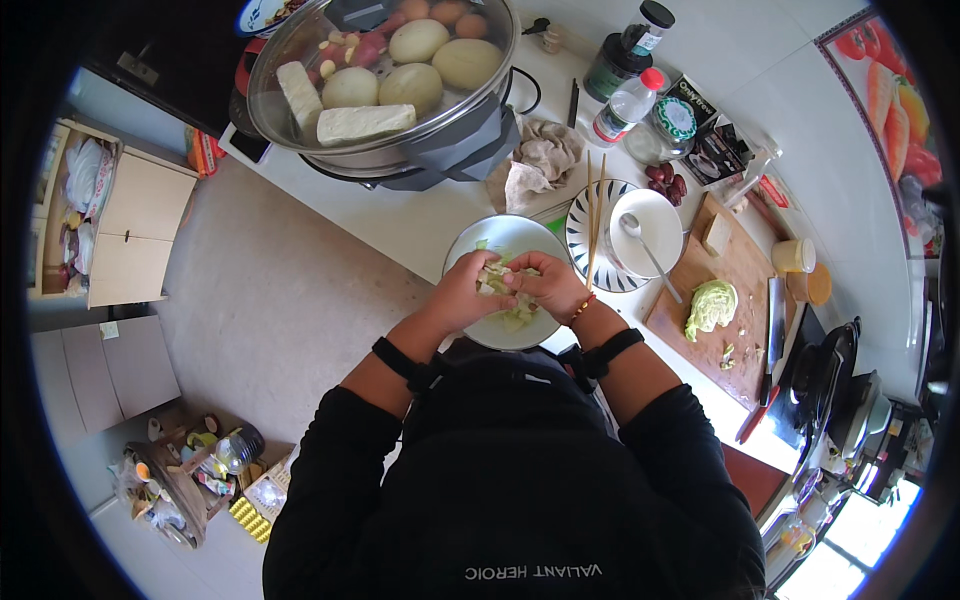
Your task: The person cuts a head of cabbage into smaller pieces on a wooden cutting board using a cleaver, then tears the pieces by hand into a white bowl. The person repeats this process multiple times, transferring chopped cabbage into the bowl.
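Both hands are over a white bowl (480, 229) at the counter's near edge. My left hand (469, 289) and my right hand (551, 283) meet around pale green, chopped leafy pieces (495, 279), which look like cabbage. More pieces lie below them in the bowl. To the right, a patterned plate (579, 225) carries a smaller white bowl (646, 206) with a metal spoon (651, 251), and wooden chopsticks (596, 214) rest across its left side. A piece of cabbage (711, 307) and a pale block (718, 235) lie on the wooden cutting board (675, 311).
A lidded steamer (420, 150) with eggs, buns and pale blocks stands at the back left. A crumpled cloth (547, 154) lies beside it. Behind are a plastic bottle (628, 105), jars (667, 127) and red dates (666, 182). A kitchen knife (775, 322) lies along the board's right edge.
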`<state>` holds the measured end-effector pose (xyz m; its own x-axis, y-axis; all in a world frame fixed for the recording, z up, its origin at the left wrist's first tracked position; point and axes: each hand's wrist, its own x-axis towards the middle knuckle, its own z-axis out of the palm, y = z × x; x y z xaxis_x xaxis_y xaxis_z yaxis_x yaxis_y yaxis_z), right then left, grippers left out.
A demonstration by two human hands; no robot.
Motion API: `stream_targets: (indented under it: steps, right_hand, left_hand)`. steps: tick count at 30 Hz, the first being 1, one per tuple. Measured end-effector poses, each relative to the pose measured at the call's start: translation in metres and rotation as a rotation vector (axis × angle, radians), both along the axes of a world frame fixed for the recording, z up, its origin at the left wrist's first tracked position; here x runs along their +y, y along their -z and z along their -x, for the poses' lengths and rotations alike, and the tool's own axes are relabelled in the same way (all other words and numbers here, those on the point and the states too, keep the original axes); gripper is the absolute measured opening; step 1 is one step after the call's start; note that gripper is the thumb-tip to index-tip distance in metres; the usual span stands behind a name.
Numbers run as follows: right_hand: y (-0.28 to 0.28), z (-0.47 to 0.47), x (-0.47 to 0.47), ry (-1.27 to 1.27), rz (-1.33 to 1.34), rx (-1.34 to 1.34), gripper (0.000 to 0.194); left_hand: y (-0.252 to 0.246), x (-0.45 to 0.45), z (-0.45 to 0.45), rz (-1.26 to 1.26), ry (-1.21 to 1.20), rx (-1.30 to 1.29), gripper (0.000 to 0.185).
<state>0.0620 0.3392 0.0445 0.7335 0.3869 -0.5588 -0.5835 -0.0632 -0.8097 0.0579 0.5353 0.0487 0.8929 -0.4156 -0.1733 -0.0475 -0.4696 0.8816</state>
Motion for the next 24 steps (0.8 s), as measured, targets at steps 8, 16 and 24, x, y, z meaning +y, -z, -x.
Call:
stream_targets:
  steps: [8,16,24]
  right_hand:
    - [-0.005,0.0,-0.004,0.086,-0.072,-0.01,0.039]
    - [-0.004,-0.004,-0.016,0.058,-0.099,0.079,0.039]
    - [0.004,0.001,-0.003,0.056,0.039,-0.043,0.044]
  left_hand:
    - [0.009,-0.003,-0.005,0.122,-0.029,0.009,0.05]
    - [0.011,0.004,0.0,0.817,-0.308,0.799,0.022]
    - [0.01,0.002,0.005,0.523,-0.184,0.473,0.007]
